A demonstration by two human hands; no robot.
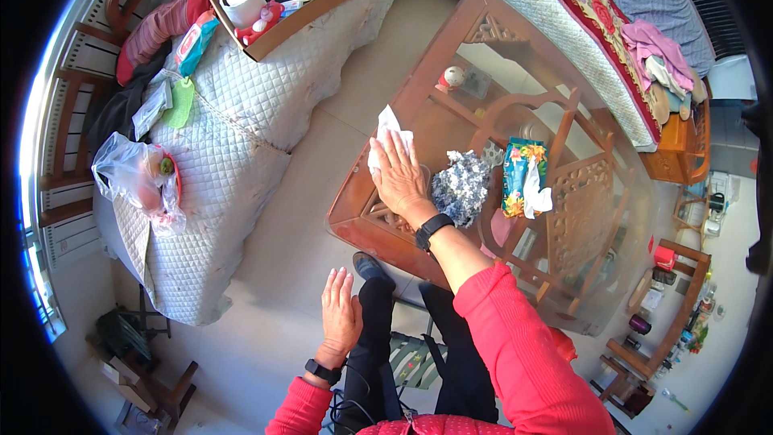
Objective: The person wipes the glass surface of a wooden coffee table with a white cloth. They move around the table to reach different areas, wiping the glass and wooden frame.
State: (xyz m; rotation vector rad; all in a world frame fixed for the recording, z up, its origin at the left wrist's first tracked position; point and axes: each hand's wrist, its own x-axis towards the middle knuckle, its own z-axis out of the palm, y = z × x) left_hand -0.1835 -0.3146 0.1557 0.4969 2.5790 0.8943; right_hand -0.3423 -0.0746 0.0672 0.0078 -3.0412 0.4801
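My right hand lies flat, palm down, on a white tissue at the left edge of the glass-topped wooden table. The tissue sticks out past my fingertips and beside them. Just right of this hand sits a bunch of grey-white artificial flowers. Farther right is a green floral tissue pack with a white tissue pulled partly out. My left hand hangs above the floor beside my left knee, fingers extended and close together, palm down, with nothing seen in it.
A quilted cover drapes the furniture at left, bearing a cardboard box of containers, a wipes pack and a plastic bag with fruit. A carved wooden chair back shows through the glass. A bed stands at upper right.
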